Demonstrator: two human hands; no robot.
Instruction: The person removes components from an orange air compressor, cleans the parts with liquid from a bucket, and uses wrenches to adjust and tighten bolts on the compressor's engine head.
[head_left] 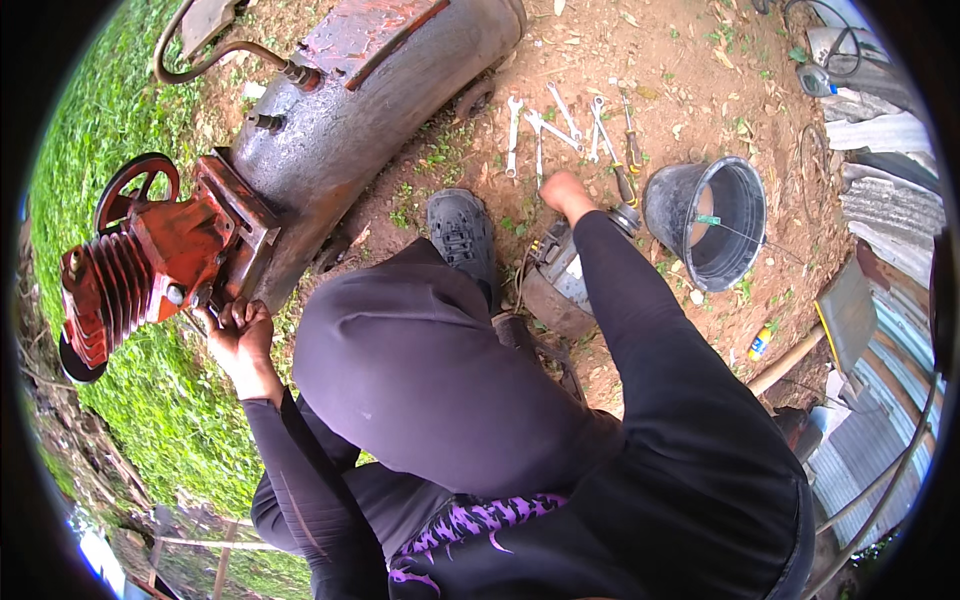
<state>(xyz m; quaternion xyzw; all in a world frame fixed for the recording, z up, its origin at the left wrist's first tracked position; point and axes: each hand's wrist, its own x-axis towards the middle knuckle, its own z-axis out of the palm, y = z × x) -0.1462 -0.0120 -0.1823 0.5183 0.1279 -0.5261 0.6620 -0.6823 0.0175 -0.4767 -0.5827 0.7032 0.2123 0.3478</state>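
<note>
My left hand [238, 340] is closed at the underside of the red compressor pump [165, 255], by a bolt at its mounting bracket [250, 235]. What its curled fingers grip is mostly hidden. The pump is mounted on the end of a long, rusty grey air tank [340, 110]. My right hand [567, 194] reaches down to the dirt, its fingers closed at the lower end of a silver wrench [539, 150]. Around it lie several more tools: a spanner [513, 138], another wrench [564, 110], crossed spanners [598, 128] and screwdrivers [631, 140].
A black bucket [735, 255] lies tipped right of the tools. An electric motor [562, 285] sits between it and my shoe [462, 235]. A yellow bottle [760, 342] lies farther right, near corrugated metal sheets [893, 210]. Grass [165, 420] borders the left side.
</note>
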